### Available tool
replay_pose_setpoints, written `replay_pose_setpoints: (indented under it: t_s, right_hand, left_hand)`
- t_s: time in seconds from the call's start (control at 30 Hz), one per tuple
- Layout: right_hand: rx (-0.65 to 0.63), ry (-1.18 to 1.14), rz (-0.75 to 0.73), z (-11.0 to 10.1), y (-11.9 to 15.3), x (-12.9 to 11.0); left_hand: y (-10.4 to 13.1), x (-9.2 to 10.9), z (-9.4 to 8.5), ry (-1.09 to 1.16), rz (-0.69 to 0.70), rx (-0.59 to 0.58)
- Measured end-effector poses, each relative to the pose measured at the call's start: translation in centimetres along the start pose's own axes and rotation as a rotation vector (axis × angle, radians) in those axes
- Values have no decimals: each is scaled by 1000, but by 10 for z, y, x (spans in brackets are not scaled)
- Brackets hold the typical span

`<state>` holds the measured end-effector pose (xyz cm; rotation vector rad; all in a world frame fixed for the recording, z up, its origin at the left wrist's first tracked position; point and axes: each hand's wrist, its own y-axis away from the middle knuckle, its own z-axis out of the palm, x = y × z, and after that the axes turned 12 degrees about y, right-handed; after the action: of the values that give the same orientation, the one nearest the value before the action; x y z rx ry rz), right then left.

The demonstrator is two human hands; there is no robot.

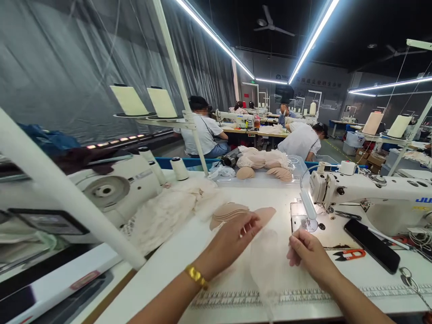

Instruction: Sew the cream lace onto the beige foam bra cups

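Note:
My left hand (232,240), with a gold bracelet at the wrist, is closed at the near edge of a beige cup-shaped pad (267,215). Just behind that hand lies a fanned stack of beige pads (229,211). A sheer pale fabric piece (266,265), blurred, is on the white table between my hands. My right hand (305,249) has its thumb pressed against curled fingers, in front of the sewing machine's needle plate (299,222); anything in its grip is hidden.
A sewing machine (374,193) stands at right. Orange thread snips (351,255) and a black phone (373,245) lie before it. White lace fabric (175,211) is heaped at left. A clear plastic tray (222,181) with lace cups and pads sits behind. Co-workers sit farther back.

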<state>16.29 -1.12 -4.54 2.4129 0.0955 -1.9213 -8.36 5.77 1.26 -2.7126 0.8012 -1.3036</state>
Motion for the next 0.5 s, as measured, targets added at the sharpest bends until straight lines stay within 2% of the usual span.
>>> replay_pose_setpoints:
  t_s: [0.07, 0.13, 0.2, 0.37, 0.5]
  right_hand:
    - [0, 11, 2, -1, -9, 12]
    - [5, 3, -2, -2, -14, 19]
    - [17, -2, 3, -2, -14, 21]
    - [10, -4, 3, -3, -11, 12]
    - [57, -23, 6, -4, -12, 6]
  left_hand:
    - [-21, -17, -26, -121, -15, 68]
    - [-35, -35, -46, -207, -54, 64]
    - [-42, -49, -57, -274, -78, 29]
    - [-47, -65, -61, -367, -68, 30]
    - [-48, -51, -60, -342, -19, 159]
